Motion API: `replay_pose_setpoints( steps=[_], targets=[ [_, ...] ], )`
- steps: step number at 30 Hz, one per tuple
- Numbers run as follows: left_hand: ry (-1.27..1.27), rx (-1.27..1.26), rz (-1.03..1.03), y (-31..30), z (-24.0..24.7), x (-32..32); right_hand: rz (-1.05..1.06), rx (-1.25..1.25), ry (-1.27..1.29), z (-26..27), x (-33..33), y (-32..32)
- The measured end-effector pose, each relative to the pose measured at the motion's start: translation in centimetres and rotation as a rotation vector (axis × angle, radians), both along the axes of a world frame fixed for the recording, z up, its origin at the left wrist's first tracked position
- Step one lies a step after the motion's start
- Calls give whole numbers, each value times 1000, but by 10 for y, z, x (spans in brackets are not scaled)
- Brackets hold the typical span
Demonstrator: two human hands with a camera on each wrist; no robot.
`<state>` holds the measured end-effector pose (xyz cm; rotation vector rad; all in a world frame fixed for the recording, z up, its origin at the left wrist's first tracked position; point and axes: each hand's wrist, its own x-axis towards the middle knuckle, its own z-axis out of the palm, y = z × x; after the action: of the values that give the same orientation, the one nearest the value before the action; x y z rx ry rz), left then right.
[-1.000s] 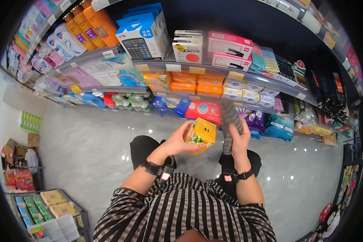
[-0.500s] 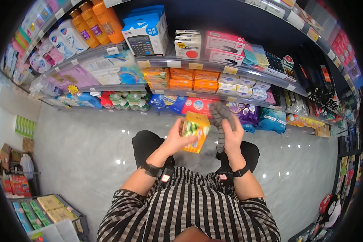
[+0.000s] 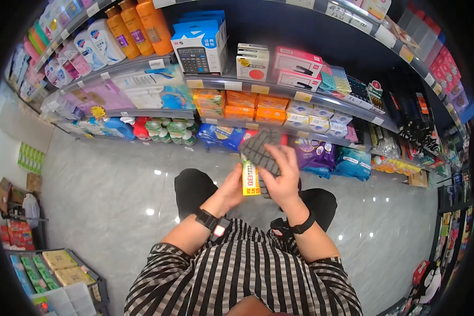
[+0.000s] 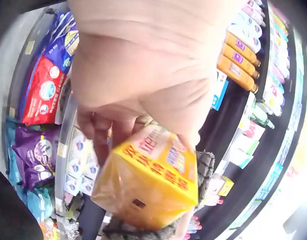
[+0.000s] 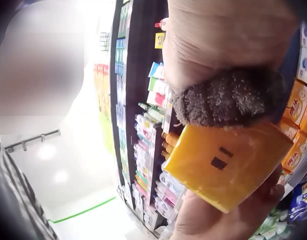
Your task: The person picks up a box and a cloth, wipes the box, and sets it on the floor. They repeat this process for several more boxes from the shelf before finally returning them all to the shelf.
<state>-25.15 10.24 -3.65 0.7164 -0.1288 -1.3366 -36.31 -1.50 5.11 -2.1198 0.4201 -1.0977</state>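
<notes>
shop: price-tagged shelves (image 3: 231,84), orange bottles (image 3: 151,27), boxed calculators (image 3: 199,50).

The cloth (image 3: 258,151) obscures part of the box (image 3: 250,181); price tags (image 3: 303,96) are too small to read.

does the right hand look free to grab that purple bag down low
Probably not as it is: the right hand is holding the grey cloth against the yellow box. The way to the purple bag looks unblocked, though.
</notes>
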Motion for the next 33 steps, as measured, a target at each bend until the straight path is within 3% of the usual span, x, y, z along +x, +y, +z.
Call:
replay_pose_setpoints(
  steps=[1, 5, 6, 8, 12, 14, 16, 17, 20, 22, 23, 24, 25, 28, 29, 33],
  targets=[
    [188, -213, -70, -2, -9, 0, -22, -88, 62, 0, 0, 0],
    [88, 45, 44, -10, 4, -8, 35, -252, 236, 1, -10, -1],
    [91, 46, 44, -13, 5, -5, 35, -251, 239, 1, -13, 2],
    [138, -79, 70, -15, 7, 6, 227, -282, 305, 0, -24, 13],
    [1, -70, 13, -6, 33, 14, 244, -235, 236, -12, -32, 24],
    [-103, -41, 15, -11, 26, 6, 208, -233, 193, -15, -25, 15],
    [-179, 13, -48, -14, 8, 5, -68, -196, 41, -14, -13, 2],
    [-139, 22, -29, -14, -4, 1, -127, -109, 20, -14, -8, -5],
    [-12, -46, 56, -18, 42, -3, -178, 50, 3, -34, -1, -23],
    [79, -120, 118, -18, 47, 0, -106, 570, -259, -45, 3, -28],
    [-122, -81, 71, -15, 46, 4, -6, 733, -329, -49, -2, -30],
    [-321, -37, 24, -11, 44, 5, -8, 739, -325, -50, -3, -27],
    [-319, -30, 28, -10, 40, 2, 8, 726, -322, -50, -2, -23],
    [179, -146, -25, -19, 30, -10, -2, 624, -298, -54, 4, -14],
    [281, -185, -18, -16, 28, -10, -40, 469, -203, -54, 1, -19],
    [110, -48, -45, -13, 13, -5, -81, 28, -89, -3, -6, -25]
  ],
)
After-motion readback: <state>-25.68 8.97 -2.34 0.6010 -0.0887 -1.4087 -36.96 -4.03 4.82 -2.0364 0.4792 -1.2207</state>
